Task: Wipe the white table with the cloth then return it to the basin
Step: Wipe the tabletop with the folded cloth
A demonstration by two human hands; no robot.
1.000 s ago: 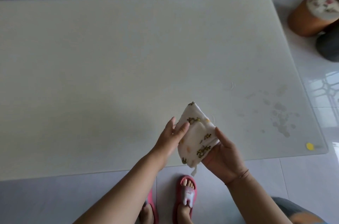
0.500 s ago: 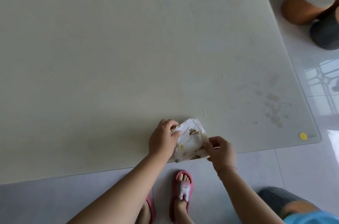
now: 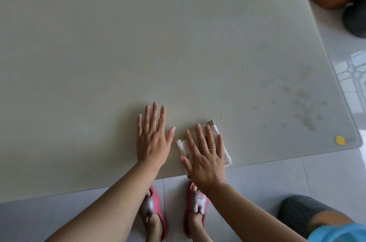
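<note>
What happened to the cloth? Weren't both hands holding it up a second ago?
The cloth came down onto the white table, near its front edge. The left hand let go and now lies flat on the table beside it. The right hand presses flat on top of it. The smudges near the right corner are unchanged.

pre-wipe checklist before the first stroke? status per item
1. Cloth folded and flat on the white table: ok, near the front edge.
2. Right hand on the cloth: ok, straight fingers press it.
3. Left hand out of the path: ok, flat on bare table left of the cloth.
4. Stains located: ok, right of the cloth, not yet wiped.
5. Yellow spot at the right corner: cannot tell whether stuck or loose.
6. Basin ready: cannot tell; a blue object at lower right is cut off.
</note>
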